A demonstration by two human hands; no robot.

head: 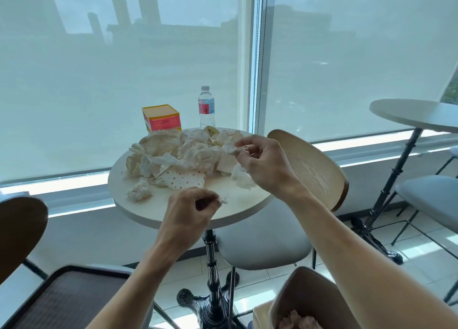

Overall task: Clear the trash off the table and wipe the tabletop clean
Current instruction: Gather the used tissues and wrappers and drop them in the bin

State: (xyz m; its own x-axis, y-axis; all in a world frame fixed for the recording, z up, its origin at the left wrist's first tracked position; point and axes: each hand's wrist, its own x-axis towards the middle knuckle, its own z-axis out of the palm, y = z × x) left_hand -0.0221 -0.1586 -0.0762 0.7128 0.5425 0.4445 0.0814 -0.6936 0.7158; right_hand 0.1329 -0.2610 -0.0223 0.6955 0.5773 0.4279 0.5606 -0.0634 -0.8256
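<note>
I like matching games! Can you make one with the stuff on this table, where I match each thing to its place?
Things:
1. water bottle
2. yellow and red box
3. polka-dot wrapper
4. small paper scrap

Places:
A. pinched in the left hand
B. flat on the table, near the front of the paper pile
C. far edge, standing right of the box
D. far edge, behind the crumpled papers

Pairs: 1-C, 2-D, 3-B, 4-A
</note>
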